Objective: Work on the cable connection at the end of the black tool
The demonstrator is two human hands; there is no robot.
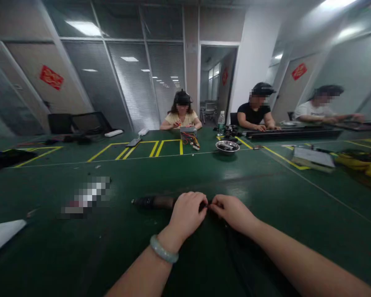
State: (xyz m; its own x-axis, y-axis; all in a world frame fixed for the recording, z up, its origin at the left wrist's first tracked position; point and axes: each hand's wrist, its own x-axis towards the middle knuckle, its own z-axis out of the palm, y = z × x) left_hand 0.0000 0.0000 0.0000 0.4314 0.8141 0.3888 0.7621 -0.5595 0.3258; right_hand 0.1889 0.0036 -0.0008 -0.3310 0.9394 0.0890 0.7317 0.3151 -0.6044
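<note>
A dark cylindrical tool (160,202), which looks like an electric screwdriver, lies across the green table with its narrow metal tip to the left. My left hand (188,208), a pale green bangle on its wrist, is closed over the tool's right end. Close beside it, my right hand (230,210) pinches with thumb and fingers at that same end, the fingertips of both hands almost touching. What the right fingers hold is too small and hidden to name. A dark cord (235,255) seems to run over the table below my right hand.
A blurred-out object (88,198) and a white item (4,235) lie to the left. Farther off are a metal bowl (228,148) with small parts, a grey box (188,133) with coloured wires, a bottle (221,123) and a white block (313,159). Three people work across the table.
</note>
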